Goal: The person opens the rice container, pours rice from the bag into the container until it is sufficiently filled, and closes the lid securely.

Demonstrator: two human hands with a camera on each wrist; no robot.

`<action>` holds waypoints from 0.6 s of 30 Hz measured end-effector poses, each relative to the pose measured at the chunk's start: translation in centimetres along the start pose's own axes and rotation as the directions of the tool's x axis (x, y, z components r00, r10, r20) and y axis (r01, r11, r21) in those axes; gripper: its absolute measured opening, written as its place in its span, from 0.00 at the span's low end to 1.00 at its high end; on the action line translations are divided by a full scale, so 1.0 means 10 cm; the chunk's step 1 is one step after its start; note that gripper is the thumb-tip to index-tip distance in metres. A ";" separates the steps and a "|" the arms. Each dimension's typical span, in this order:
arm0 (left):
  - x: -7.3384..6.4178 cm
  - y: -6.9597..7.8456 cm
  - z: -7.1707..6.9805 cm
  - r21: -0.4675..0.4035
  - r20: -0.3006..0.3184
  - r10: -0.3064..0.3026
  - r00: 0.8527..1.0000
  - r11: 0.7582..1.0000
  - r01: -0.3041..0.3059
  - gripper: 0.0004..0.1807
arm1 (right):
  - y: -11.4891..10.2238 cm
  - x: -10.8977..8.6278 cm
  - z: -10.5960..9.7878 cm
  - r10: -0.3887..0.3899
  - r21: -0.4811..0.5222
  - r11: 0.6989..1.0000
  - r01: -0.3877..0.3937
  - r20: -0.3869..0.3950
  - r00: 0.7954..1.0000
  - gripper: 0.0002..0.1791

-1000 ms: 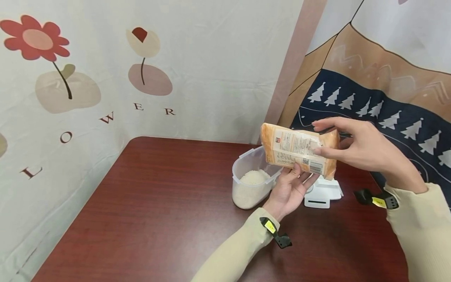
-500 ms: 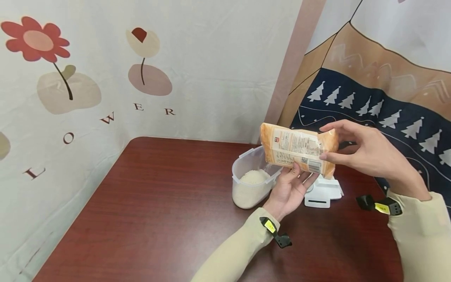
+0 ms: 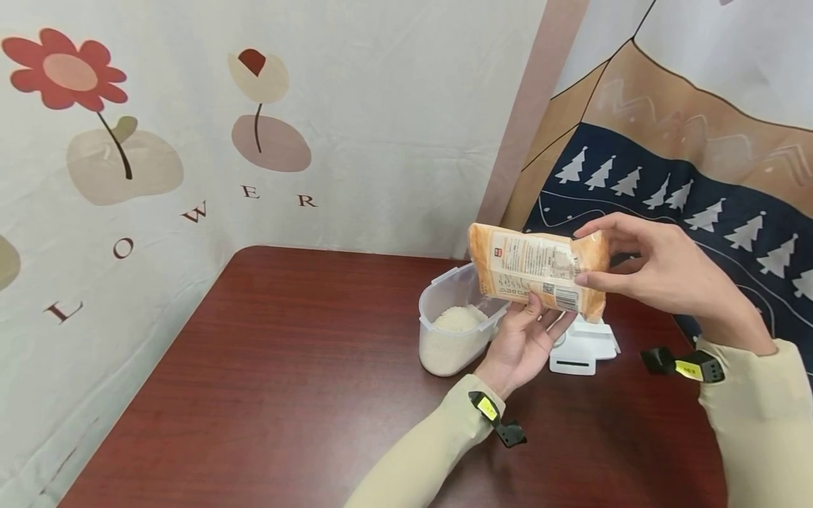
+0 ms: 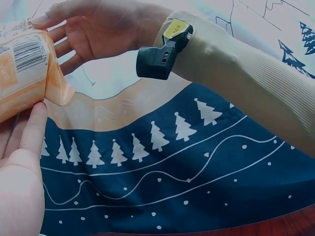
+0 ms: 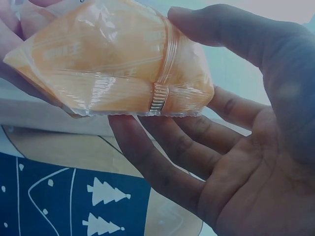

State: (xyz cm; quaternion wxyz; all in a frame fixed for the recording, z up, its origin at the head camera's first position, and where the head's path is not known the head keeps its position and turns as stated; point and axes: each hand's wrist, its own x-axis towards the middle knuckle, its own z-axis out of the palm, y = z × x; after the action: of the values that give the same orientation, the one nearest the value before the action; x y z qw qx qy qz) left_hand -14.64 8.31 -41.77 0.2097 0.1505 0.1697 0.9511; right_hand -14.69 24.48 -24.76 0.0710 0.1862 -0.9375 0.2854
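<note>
Tub [image 3: 447, 293] part-full w/ rice [image 3: 459, 319]; rest of bag [image 3: 530, 261] prob. left to pour. L hand [image 3: 517, 349] grips underside, R hand [image 3: 670, 268] pinches end.

Your orange packet [image 3: 530, 264]: printed label facing you, raised at the container's right rim, held by your left hand [image 3: 517, 346] and right hand [image 3: 673, 268] | clear container [image 3: 434, 302]: upright, partly filled with white grains [image 3: 459, 319]

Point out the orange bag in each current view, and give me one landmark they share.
Head: orange bag, right of centre.
Left wrist: bag at upper left, cut off by the left edge.
Right wrist: bag, top, left of centre.
Shared landmark: navy cloth printed with white trees.
</note>
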 end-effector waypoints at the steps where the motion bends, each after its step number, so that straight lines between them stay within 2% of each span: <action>1: 0.00 0.00 0.00 -0.001 0.001 -0.002 1.000 1.000 0.002 0.30 | 0.00 0.01 -0.01 0.000 0.002 1.000 0.000 0.003 1.000 0.32; 18: 0.00 0.00 0.01 -0.005 0.007 0.000 1.000 1.000 0.000 0.32 | -0.04 0.04 -0.04 -0.008 -0.030 1.000 0.009 0.022 1.000 0.32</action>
State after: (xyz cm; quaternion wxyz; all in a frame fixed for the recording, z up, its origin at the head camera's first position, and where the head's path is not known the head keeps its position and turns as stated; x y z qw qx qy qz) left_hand -14.64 8.32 -41.63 0.2107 0.1533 0.1666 0.9510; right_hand -14.90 24.27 -24.15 0.0648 0.1923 -0.9415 0.2690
